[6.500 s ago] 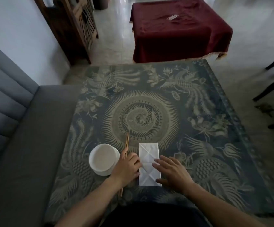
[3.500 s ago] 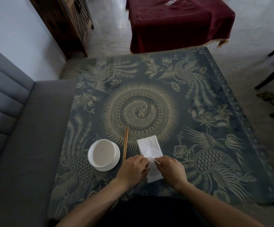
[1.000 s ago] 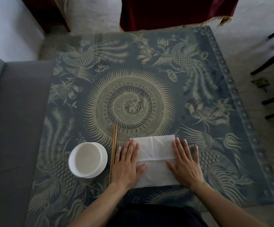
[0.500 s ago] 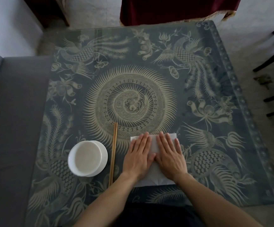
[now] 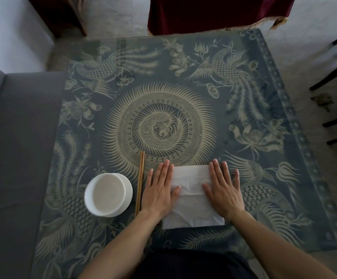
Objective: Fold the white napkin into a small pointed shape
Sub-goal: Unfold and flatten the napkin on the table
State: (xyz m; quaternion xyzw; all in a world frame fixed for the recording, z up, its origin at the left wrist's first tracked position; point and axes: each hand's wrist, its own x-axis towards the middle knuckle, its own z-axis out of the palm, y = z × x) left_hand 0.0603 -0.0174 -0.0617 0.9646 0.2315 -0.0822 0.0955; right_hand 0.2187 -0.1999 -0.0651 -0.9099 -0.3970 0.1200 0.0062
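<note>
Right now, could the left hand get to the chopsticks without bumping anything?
Probably yes. The left hand lies flat on the napkin's left edge, with the chopsticks right beside it and nothing between them.

Head view, steeply down, close.

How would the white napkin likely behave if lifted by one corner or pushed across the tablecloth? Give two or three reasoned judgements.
The napkin is thin and visibly creased, so it would probably droop limply. It looks very light, likely sliding or bunching when pushed. Both the left hand and right hand press it flat, suggesting it springs up otherwise.
</note>
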